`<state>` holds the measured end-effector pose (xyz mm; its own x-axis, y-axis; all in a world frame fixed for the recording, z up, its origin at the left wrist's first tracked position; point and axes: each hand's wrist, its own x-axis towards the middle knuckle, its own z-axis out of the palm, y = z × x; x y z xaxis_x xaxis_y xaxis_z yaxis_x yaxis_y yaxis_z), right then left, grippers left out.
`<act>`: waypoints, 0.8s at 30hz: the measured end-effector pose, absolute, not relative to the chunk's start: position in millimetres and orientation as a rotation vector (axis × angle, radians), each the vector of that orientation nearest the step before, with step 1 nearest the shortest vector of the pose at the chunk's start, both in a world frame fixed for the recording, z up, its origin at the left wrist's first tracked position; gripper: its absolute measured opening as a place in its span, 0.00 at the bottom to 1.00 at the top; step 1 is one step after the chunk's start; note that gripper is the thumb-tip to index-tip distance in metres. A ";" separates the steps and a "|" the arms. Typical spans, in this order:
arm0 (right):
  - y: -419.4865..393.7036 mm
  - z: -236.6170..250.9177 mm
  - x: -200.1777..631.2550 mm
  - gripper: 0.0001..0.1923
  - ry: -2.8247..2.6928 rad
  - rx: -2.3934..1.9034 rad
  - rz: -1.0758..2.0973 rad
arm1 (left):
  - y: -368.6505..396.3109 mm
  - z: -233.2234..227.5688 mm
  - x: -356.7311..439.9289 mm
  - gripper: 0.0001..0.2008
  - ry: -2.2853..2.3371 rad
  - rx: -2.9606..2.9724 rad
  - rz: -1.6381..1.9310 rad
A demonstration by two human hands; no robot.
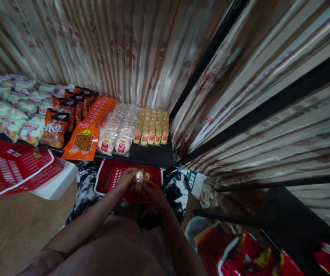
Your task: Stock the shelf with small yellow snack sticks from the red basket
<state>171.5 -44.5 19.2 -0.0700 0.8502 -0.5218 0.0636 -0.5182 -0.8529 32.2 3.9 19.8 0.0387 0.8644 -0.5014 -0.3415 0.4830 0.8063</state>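
A red plastic basket (114, 165) with a white rim rests on my lap, under the shelf's front edge. Above it my left hand (127, 178) has its fingers closed on the left side of small wrapped snack cakes (139, 177) in clear, shiny packaging. My right hand (152, 190) pinches their lower right side. The dim light blurs the cakes' edges, so how many are held is unclear. Similar yellow snack cakes (151, 136) with red labels stand in rows on the black shelf (159, 152) just ahead.
Left of the yellow cakes lie round white packaged cakes (122, 145), orange snack packets (81, 143), black-and-orange bags (55, 130) and white bags (32, 130). Another red basket (50, 161) sits at left on a white box (57, 184). Red packages (245, 257) fill the lower right. Striped curtains (142, 50) hang behind.
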 end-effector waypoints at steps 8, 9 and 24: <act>-45.7 35.9 177.4 0.18 -1.089 -1.674 1.399 | 1.6 29.4 39.4 0.15 1.217 0.629 1.038; -46.2 40.8 177.9 0.17 -1.127 -1.668 1.351 | 1.1 30.3 40.1 0.15 1.214 0.644 1.041; -53.1 70.0 172.5 0.18 -1.788 -1.660 0.480 | -4.2 70.1 44.9 0.14 1.015 0.603 1.031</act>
<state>172.5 -53.1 70.0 0.0060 0.9783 0.2072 0.7433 0.1343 -0.6554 44.9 -4.2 70.1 0.1511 0.9062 -0.3949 -0.4096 0.4209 0.8093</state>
